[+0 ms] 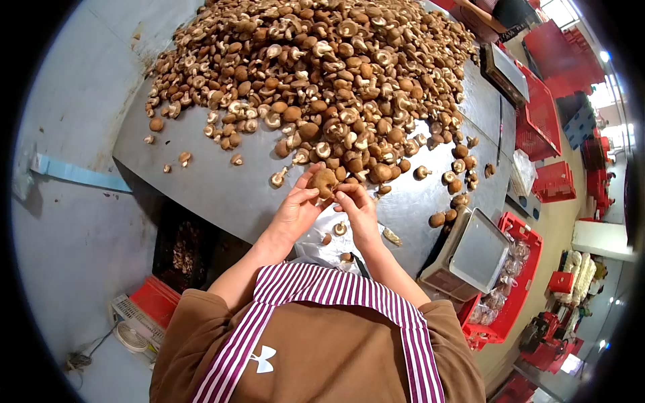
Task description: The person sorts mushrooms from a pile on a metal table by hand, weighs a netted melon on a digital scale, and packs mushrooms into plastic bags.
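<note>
A brown shiitake mushroom is held up in front of my chest, over the near edge of the metal table. My left hand is closed around its cap with thumb and fingers. From the other side my right hand pinches at the mushroom's lower edge; the exact spot is partly covered by the fingers. Just beyond both hands begins a large heap of shiitake mushrooms. Below the hands lies a white plastic bag with a few mushrooms on it, one of them a small mushroom.
To the right stands a weighing scale beside a red crate of bagged goods. More red crates line the right side. A dark crate sits under the table at left, near a white heater-like box. A wall borders the left.
</note>
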### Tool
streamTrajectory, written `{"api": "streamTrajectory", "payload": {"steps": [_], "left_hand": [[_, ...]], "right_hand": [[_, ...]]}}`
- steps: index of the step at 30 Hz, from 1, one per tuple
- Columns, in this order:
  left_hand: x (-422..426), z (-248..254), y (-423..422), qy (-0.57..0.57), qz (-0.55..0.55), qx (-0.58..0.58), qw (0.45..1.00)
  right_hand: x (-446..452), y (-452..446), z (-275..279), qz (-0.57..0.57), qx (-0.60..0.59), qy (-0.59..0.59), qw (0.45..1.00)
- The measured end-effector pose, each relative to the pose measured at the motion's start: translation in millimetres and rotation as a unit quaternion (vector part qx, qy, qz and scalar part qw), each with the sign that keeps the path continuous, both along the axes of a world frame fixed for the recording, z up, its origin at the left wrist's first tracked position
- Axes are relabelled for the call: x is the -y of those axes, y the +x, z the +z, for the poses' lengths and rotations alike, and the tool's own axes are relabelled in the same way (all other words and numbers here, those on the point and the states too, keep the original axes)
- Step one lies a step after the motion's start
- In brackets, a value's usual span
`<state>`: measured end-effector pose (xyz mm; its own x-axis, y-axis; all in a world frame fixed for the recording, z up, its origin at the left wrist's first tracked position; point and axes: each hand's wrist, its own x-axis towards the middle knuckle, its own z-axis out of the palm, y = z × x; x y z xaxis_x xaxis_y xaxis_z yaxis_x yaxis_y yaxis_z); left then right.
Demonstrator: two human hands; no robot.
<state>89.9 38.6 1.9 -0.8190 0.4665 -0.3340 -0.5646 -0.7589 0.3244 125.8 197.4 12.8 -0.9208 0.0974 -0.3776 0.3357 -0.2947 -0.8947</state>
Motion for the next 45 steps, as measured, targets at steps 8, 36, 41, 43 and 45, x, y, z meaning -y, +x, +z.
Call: {"api": "streamTrajectory", "payload": {"steps": [8, 36, 41, 43, 45], "left_hand": [[-16.1, -8.6, 10.2, 0.018, -0.029, 0.000, 0.999], [-16.5, 12.1, 20.7, -0.142, 0.050, -0.085, 0.985], [-17.9, 5.4, 20.4, -0.123, 0.066, -0.060, 0.988], [-18.2, 4.5, 20.8, -0.119, 0.061, -0.068, 0.989], [-19.7, 4.1, 21.4, -0.126, 0.060, -0.071, 0.988]], "right_hand": [[-10.5, 11.7, 1.6, -0.022, -0.014, -0.024, 0.999], [2.8, 6.2, -9.0, -0.043, -0.048, -0.020, 0.998], [7.6, 5.6, 6.4, -0.074, -0.036, -0.018, 0.996], [6.1, 5.7, 5.5, -0.068, -0.024, -0.014, 0.997], [4.0, 6.1, -2.5, -0.060, -0.024, -0.006, 0.998]]}}
